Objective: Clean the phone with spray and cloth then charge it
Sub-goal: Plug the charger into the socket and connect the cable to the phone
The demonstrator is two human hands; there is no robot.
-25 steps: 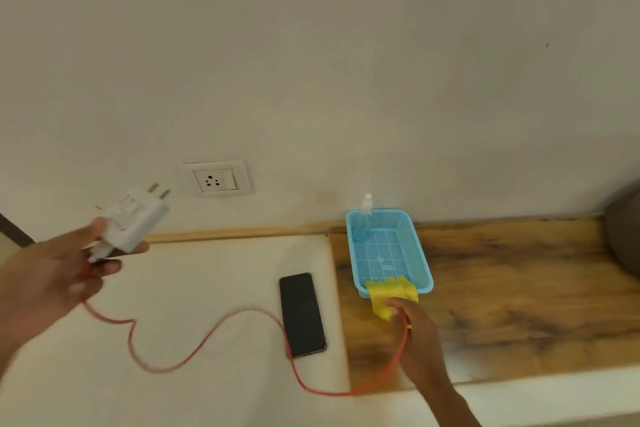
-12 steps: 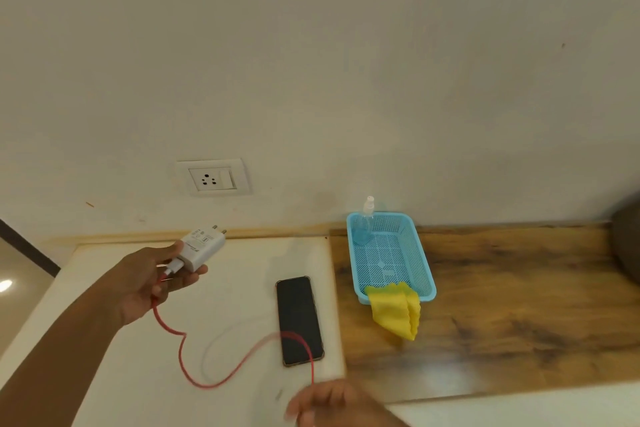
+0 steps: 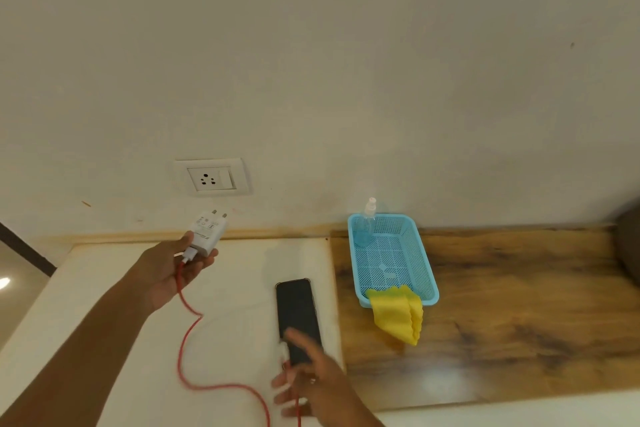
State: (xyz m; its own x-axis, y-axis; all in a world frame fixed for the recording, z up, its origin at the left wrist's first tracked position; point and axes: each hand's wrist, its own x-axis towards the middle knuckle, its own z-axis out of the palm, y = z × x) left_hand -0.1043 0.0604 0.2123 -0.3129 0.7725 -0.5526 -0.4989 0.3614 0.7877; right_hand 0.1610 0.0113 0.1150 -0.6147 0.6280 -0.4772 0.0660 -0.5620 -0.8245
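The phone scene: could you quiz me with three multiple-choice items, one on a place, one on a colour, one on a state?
1. Where is the spray bottle?
A. In the basket's far corner
B. Beside the phone
C. In the left hand

2. What colour is the cable?
A. White
B. Red
C. Blue

3. Is the charger plugged into the socket?
A. Yes
B. No, it is held below the socket
C. No, it lies on the counter

Answers:
1 A: the spray bottle stands inside the basket, by the wall.
2 B: the cable is red.
3 B: the left hand holds the charger below the empty socket.
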